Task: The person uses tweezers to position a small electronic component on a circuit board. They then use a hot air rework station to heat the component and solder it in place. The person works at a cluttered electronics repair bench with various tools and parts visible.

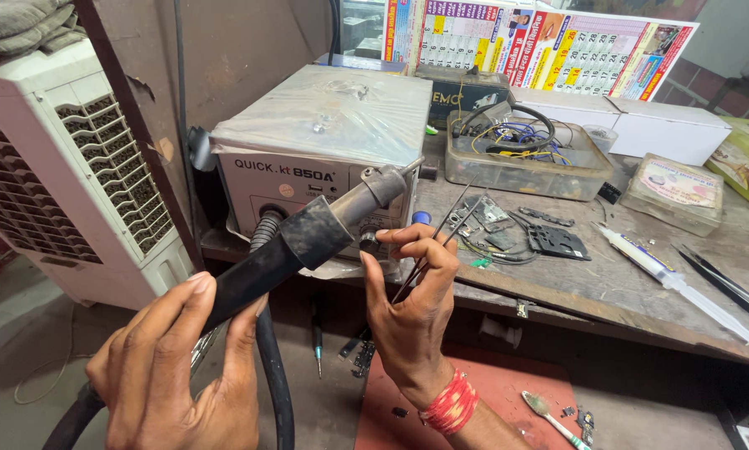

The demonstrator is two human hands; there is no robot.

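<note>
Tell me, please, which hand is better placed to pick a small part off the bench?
Probably the right hand: it holds the tweezers beside the bench. The left hand grips the hot-air handpiece.

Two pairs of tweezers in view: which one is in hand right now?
The thin pair pinched in the right hand, tips pointing up toward the bench. The other black pair lies untouched on the table beside the syringe.

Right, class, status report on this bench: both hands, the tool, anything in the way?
Left hand grips hot-air handpiece. Right hand holds tweezers by the nozzle. Grey rework station directly behind; nothing between.
</note>
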